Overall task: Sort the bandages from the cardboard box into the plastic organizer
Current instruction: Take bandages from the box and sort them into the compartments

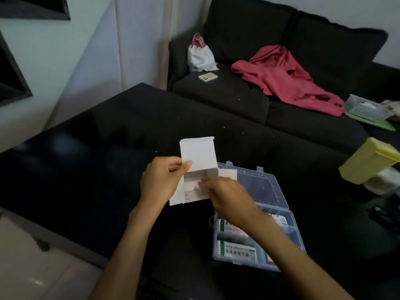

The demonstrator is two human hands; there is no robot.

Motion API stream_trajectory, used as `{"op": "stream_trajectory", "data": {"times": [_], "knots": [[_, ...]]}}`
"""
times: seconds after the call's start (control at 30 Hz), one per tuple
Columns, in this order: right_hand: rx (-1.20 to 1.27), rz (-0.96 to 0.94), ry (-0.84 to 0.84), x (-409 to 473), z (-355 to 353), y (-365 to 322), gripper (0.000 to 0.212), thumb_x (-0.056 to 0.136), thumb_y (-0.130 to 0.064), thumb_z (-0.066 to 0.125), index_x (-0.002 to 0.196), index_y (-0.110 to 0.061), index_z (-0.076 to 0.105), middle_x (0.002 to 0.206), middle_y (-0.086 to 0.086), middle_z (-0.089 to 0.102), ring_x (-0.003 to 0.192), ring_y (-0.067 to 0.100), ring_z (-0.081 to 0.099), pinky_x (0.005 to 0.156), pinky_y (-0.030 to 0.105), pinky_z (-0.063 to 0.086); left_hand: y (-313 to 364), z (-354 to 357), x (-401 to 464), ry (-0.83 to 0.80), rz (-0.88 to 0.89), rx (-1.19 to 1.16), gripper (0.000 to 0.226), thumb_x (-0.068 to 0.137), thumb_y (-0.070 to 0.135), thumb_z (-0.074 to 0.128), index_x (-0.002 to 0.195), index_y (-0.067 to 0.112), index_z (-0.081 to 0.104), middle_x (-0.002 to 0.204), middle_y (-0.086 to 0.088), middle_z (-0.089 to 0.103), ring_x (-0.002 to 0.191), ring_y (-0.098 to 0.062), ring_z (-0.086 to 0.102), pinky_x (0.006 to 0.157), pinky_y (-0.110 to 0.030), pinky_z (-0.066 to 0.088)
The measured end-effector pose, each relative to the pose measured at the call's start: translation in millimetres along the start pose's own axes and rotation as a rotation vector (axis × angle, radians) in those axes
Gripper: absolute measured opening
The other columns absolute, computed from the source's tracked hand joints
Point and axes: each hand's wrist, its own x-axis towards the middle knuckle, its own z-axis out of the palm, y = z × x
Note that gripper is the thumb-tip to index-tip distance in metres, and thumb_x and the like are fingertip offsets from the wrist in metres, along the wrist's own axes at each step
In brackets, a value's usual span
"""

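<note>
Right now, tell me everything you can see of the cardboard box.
The cardboard box is small, white and thin-walled, held above the black table with its top flap standing open. The left hand grips its left side; the right hand reaches into the opening, fingers among printed bandage packets. Behind it lies the open plastic organizer.

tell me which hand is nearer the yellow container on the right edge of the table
Right. The right hand reaches into the open cardboard box, on the side toward the yellow container; the left hand grips the box's far side.
</note>
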Motion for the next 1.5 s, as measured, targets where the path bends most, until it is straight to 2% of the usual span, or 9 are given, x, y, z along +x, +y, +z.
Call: {"op": "stream_trajectory", "data": {"times": [0.17,0.3,0.63,0.8,0.87,1.03,1.2,1.33,1.5], "knots": [[0.045,0.081,-0.432,35.9,5.7,-8.7,0.058,0.093,-0.013,0.045,0.146,-0.01,0.022,0.15,0.013,0.027,0.136,0.03,0.029,0.111,0.041,0.029,0.0,-1.0,2.0,0.036,0.008,0.045,0.023,0.088,0.042,0.062,0.092,0.022,0.073,0.086,0.011,0.072,0.081,-0.006,0.065,0.07,-0.026,0.048],[-0.046,0.101,-0.545,48.7,11.7,-0.5,0.053,0.095,-0.024,0.038,0.145,-0.009,0.026,0.15,0.015,0.021,0.14,0.032,0.014,0.114,0.041,0.017,-0.6,-0.6,0.4,0.037,0.017,0.076,0.023,0.088,0.042,0.061,0.089,0.022,0.072,0.084,0.011,0.072,0.08,-0.006,0.065,0.065,-0.024,0.046],[0.054,-0.092,-0.406,28.1,-1.8,4.3,0.036,0.094,-0.02,0.05,0.129,-0.025,0.052,0.126,0.003,0.058,0.112,0.023,0.054,0.096,0.042,0.045,-0.8,0.4,1.6,0.134,0.031,0.038,0.027,0.085,0.04,0.065,0.1,0.019,0.073,0.095,0.005,0.073,0.079,-0.003,0.06,0.062,-0.014,0.041],[0.228,-0.043,-0.567,36.9,-32.5,8.8,0.028,0.097,-0.021,0.049,0.113,-0.001,0.061,0.113,0.016,0.062,0.096,0.022,0.058,0.087,0.036,0.047,-2.1,0.7,2.5,0.104,0.005,-0.017,0.024,0.084,0.043,0.065,0.092,0.022,0.074,0.083,0.012,0.07,0.083,-0.006,0.066,0.073,-0.028,0.052],[0.259,0.001,-0.508,40.7,-35.0,10.7,0.027,0.098,-0.019,0.047,0.106,0.004,0.057,0.109,0.02,0.06,0.092,0.021,0.056,0.084,0.038,0.046,-1.8,1.5,3.6,0.114,-0.001,-0.026,0.023,0.084,0.044,0.065,0.089,0.024,0.073,0.076,0.016,0.067,0.082,-0.007,0.067,0.074,-0.031,0.053],[0.565,0.097,-0.393,47.7,-28.8,12.4,0.009,0.097,-0.014,0.047,0.101,-0.02,0.053,0.098,-0.01,0.058,0.089,0.005,0.059,0.073,0.018,0.051,-0.8,4.6,6.8,0.131,-0.053,-0.092,0.039,0.082,0.044,0.067,0.115,0.023,0.064,0.101,0.005,0.072,0.085,-0.006,0.065,0.077,-0.03,0.052],[0.713,0.126,-0.335,47.4,-32.4,18.8,0.011,0.096,-0.013,0.048,0.095,-0.014,0.059,0.096,-0.002,0.064,0.086,0.008,0.064,0.071,0.019,0.052,-2.5,-1.2,6.9,0.025,-0.198,-0.313,0.066,0.075,0.022,0.076,0.133,0.019,0.044,0.122,0.005,0.059,0.107,-0.012,0.059,0.096,-0.041,0.048],[0.896,0.181,-0.116,40.2,-30.2,24.0,0.014,0.094,-0.011,0.051,0.096,-0.004,0.063,0.098,0.003,0.068,0.089,0.008,0.068,0.076,0.021,0.055,-11.9,-1.5,8.7,0.035,-0.161,-0.268,0.047,0.082,0.012,0.069,0.124,0.022,0.051,0.117,0.002,0.064,0.106,-0.017,0.061,0.093,-0.046,0.049],[1.207,0.373,0.173,21.5,-29.9,16.9,0.016,0.092,-0.014,0.055,0.106,-0.01,0.062,0.094,0.0,0.073,0.087,0.008,0.07,0.069,0.018,0.053,-7.9,5.9,20.8,0.175,-0.114,-0.005,0.043,0.089,0.026,0.061,0.131,0.024,0.048,0.12,-0.005,0.062,0.112,-0.027,0.057,0.097,-0.043,0.043]]}}
